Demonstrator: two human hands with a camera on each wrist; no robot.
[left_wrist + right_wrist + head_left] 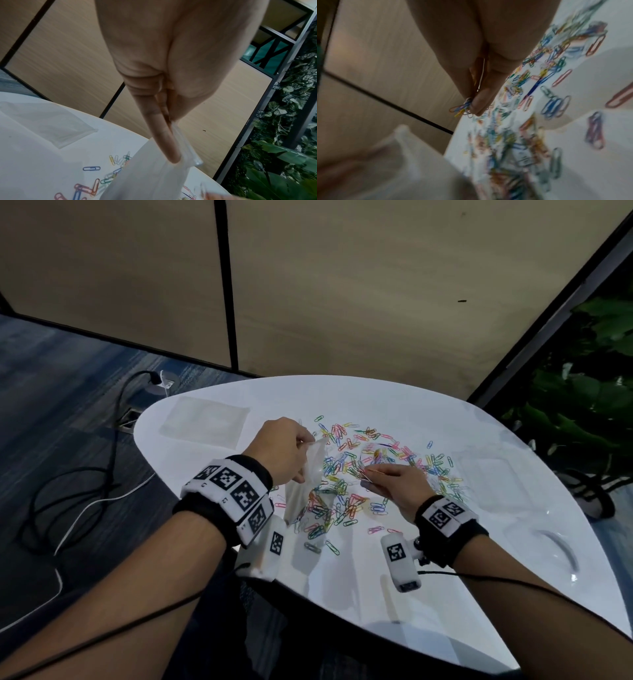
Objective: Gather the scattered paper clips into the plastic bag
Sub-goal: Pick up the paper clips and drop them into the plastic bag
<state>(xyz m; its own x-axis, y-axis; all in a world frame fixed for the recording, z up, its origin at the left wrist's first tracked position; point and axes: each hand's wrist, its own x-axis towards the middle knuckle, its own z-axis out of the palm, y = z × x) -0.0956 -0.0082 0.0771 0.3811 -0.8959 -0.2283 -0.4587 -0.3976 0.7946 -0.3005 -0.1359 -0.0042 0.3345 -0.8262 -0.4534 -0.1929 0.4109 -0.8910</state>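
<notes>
Coloured paper clips (373, 460) lie scattered over the middle of the white table (445, 577). My left hand (291, 453) pinches the top edge of a clear plastic bag (308, 484) and holds it upright above the table; some clips show through its lower part. In the left wrist view the fingers (169, 142) pinch the bag's rim (188, 152). My right hand (387, 477) pinches a small bunch of clips (359, 472) just right of the bag. The right wrist view shows that bunch (462, 108) at the fingertips, with the bag (406, 155) blurred below.
A second clear bag (205, 421) lies flat at the table's far left, and another clear bag (493, 481) lies at the right. A wooden partition wall stands behind the table. Cables run on the floor at the left. Green plants (582, 405) stand at the right.
</notes>
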